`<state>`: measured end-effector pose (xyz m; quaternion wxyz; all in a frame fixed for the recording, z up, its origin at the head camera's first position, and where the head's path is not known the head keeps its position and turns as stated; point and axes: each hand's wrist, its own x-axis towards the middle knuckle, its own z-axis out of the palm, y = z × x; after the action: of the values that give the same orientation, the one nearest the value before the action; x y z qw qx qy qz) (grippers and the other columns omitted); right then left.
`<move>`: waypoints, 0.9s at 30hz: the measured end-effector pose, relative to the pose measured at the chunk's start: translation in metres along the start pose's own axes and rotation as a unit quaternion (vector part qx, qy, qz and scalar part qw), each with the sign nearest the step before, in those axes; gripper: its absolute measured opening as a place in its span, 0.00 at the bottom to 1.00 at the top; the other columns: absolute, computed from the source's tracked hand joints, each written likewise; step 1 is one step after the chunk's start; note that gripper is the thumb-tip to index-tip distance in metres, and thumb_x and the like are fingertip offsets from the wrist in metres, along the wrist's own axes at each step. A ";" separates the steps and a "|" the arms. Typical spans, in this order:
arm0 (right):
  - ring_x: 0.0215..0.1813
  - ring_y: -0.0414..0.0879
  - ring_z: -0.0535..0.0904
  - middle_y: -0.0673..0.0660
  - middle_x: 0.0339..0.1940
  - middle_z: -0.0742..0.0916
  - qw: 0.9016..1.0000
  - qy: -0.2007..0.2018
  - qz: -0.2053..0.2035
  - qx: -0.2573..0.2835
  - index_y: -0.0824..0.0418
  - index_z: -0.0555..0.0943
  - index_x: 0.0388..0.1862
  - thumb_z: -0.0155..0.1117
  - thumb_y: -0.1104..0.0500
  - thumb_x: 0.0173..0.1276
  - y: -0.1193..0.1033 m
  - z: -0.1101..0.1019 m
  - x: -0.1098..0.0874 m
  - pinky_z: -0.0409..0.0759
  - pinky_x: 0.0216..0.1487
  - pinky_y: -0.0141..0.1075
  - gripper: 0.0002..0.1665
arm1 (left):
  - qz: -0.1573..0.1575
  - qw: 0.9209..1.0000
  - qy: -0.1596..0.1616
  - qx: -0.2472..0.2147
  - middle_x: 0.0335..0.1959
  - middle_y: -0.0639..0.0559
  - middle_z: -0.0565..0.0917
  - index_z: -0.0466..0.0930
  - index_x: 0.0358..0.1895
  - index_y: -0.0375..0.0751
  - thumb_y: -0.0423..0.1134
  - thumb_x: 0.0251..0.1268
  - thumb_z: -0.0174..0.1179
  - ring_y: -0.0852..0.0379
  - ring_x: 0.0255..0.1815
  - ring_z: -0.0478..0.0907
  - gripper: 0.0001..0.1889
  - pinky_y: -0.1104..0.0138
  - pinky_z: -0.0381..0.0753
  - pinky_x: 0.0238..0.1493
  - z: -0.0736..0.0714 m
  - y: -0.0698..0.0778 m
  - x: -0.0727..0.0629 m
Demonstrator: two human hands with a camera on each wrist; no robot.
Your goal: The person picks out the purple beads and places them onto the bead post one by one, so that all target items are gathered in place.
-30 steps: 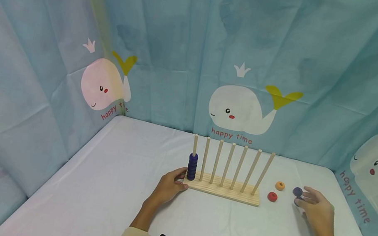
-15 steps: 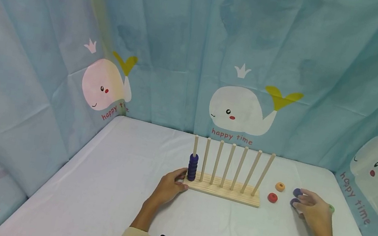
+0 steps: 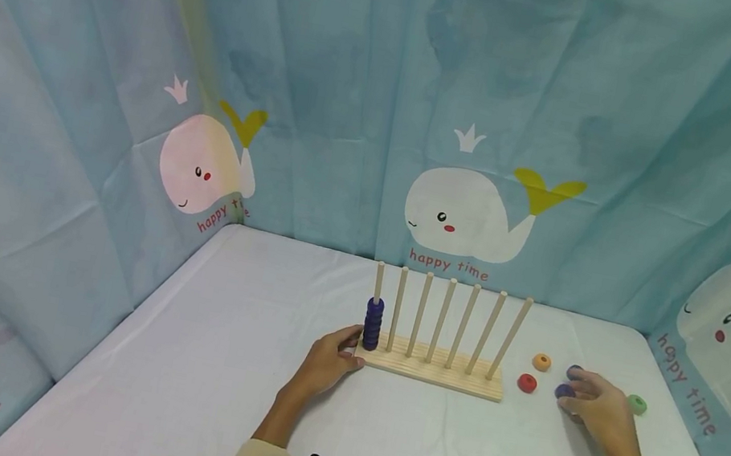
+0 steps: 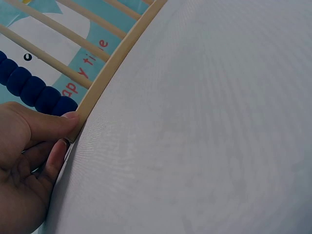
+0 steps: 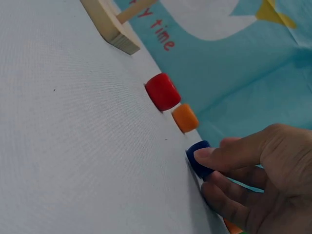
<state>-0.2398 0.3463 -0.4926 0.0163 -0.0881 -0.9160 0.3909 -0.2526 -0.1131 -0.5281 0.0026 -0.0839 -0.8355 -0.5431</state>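
Observation:
A wooden peg stand (image 3: 432, 368) carries a row of upright pegs, with a stack of dark blue beads (image 3: 373, 325) on its leftmost peg. My left hand (image 3: 325, 359) grips the left end of its base, thumb on top in the left wrist view. At the right of the table my right hand (image 3: 603, 410) pinches a dark blue bead (image 5: 199, 158), its thumb on the near side. Just behind that, a second dark blue bead (image 3: 574, 371) is partly covered by the fingers. Left of them lie a red bead (image 3: 526, 383) and an orange bead (image 3: 542, 362).
A green bead (image 3: 636, 404) lies right of my right hand. Another orange bead (image 5: 232, 226) shows partly beneath that hand in the right wrist view. A whale-print curtain (image 3: 317, 170) closes off the back and sides of the white-covered table (image 3: 181, 358).
My right hand has shifted slightly left and toward me, and the nearer dark blue bead has moved the same way. The green bead has come into view behind it. The left hand stays put.

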 end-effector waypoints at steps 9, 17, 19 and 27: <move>0.53 0.66 0.77 0.71 0.54 0.81 1.000 -0.003 -0.007 -0.029 0.69 0.69 0.67 0.68 0.59 0.63 0.005 0.003 0.002 0.76 0.50 0.60 0.35 | -0.004 1.000 -0.001 0.008 0.59 0.45 0.79 0.68 0.70 0.46 0.35 0.61 0.66 0.52 0.57 0.77 0.32 0.64 0.78 0.55 0.000 0.000 0.000; 0.59 0.70 0.72 0.73 0.60 0.77 0.999 -0.025 -0.013 -0.041 0.67 0.69 0.68 0.69 0.56 0.63 -0.003 0.006 0.002 0.75 0.51 0.63 0.37 | 0.003 1.000 0.000 0.003 0.59 0.44 0.79 0.68 0.70 0.46 0.35 0.61 0.66 0.50 0.57 0.77 0.32 0.62 0.78 0.55 0.000 0.000 0.001; 0.60 0.71 0.71 0.73 0.61 0.76 0.999 -0.032 -0.012 -0.040 0.67 0.69 0.68 0.70 0.55 0.63 -0.005 0.007 0.003 0.72 0.53 0.65 0.37 | 0.001 1.000 0.000 0.003 0.59 0.44 0.79 0.68 0.70 0.46 0.35 0.61 0.66 0.51 0.58 0.77 0.32 0.63 0.78 0.56 0.001 0.000 0.001; 0.60 0.74 0.68 0.77 0.58 0.75 0.998 -0.039 0.001 -0.052 0.66 0.74 0.65 0.70 0.49 0.63 -0.007 0.007 0.005 0.69 0.53 0.69 0.36 | 0.003 1.000 0.000 0.005 0.59 0.43 0.79 0.68 0.70 0.45 0.34 0.61 0.66 0.50 0.57 0.77 0.32 0.63 0.78 0.55 0.001 -0.001 0.001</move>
<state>-0.2465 0.3371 -0.4928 -0.0248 -0.0745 -0.9349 0.3461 -0.2533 -0.1126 -0.5293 0.0050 -0.0866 -0.8377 -0.5392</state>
